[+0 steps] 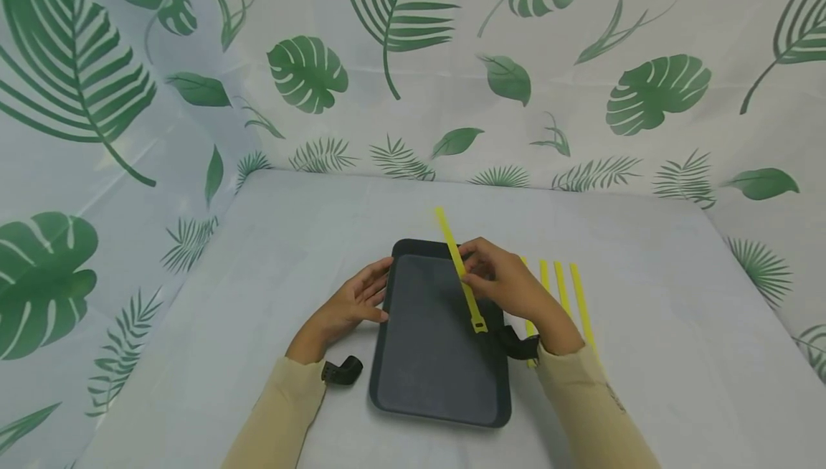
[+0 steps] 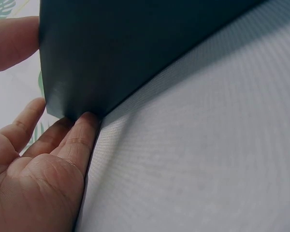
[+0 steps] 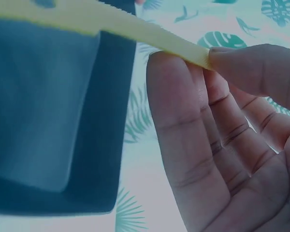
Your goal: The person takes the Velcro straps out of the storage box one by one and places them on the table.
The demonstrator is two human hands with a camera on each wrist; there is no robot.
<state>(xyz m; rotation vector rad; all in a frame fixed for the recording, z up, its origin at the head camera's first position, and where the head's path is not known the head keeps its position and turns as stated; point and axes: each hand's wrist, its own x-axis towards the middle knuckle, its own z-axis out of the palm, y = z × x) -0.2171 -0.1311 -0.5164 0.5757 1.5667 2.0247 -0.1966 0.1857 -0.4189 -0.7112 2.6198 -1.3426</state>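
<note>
A dark grey rectangular tray (image 1: pixel 439 354) lies on the white-covered table, its long sides running away from me. With thumb and fingers, my right hand (image 1: pixel 500 279) pinches a yellow strap (image 1: pixel 457 261) near its middle, above the tray's right part. The strap slants, its slotted end (image 1: pixel 479 324) nearer me. In the right wrist view the thumb (image 3: pixel 261 67) presses the strap against the fingers. My left hand (image 1: pixel 351 304) touches the tray's left edge with fairly straight fingers; the left wrist view shows the fingertips (image 2: pixel 84 123) against the tray's outer wall (image 2: pixel 111 58).
Several more yellow straps (image 1: pixel 581 300) lie side by side on the table right of the tray, partly hidden by the right hand and forearm. Behind and at the sides hangs white cloth (image 1: pixel 439 110) printed with green leaves. Each wrist wears a black strap-on device (image 1: pixel 344 371).
</note>
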